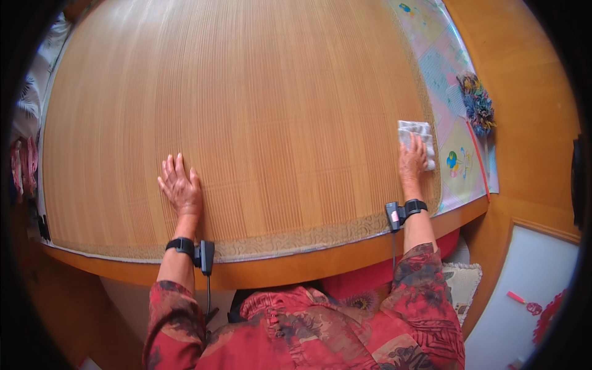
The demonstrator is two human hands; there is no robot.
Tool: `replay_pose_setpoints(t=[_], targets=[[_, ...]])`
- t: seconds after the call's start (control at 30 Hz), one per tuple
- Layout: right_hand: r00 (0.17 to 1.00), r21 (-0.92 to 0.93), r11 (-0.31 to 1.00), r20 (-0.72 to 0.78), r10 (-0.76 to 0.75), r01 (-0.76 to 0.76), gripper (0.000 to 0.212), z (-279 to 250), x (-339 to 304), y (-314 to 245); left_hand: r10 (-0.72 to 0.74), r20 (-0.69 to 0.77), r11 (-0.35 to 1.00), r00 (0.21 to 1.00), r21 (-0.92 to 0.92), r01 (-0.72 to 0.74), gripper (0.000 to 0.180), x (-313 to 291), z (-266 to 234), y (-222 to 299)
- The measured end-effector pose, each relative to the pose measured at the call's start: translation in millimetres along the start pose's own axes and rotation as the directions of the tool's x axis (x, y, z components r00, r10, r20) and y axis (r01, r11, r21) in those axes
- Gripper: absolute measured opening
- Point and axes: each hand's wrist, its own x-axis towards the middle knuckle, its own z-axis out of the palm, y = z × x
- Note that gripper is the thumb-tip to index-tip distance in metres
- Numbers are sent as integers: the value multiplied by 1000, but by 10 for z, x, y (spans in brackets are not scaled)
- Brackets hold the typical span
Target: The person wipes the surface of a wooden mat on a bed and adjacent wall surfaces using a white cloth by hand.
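Note:
A wide tan bamboo mat (265, 123) with a patterned fabric border covers the bed in front of me. My left hand (182, 188) lies flat on the mat's near left part, fingers spread, with nothing in it. Near the mat's right border, my right hand (412, 161) presses down on a folded white cloth (417, 128). Its fingers rest over the cloth, and the palm side is hidden. The cloth sticks out beyond the fingertips and to the right of the hand.
Right of the mat runs a pastel printed sheet (441, 77). On it lies a multicoloured duster (476, 105) with a red stick (479, 160). A wooden bed edge (308, 258) curves along the near side. Folded pink fabric (28, 163) is at the far left.

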Motion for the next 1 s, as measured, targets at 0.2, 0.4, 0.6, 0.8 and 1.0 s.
replay_pose_setpoints(t=[0.2,0.4,0.6,0.8,1.0], targets=[[825,362,742,-209,-525,564,44,-504,-990,-1223,-1,-26,999,1000,36,2,48,-16,23,-112],[664,686,376,-210,-718,623,33,-1106,-2509,-2036,16,-32,999,999,43,-14,48,2,105,-54],[674,669,437,-131,-728,602,31,-1160,-2537,-1682,41,-54,997,998,69,-37,46,10,159,-194],[877,393,785,-173,-449,479,28,-772,-1671,-430,19,-37,998,999,59,-17,47,20,121,-166],[988,142,983,-117,-100,117,21,-359,-967,1250,99,-127,993,987,76,-90,43,21,68,-60]])
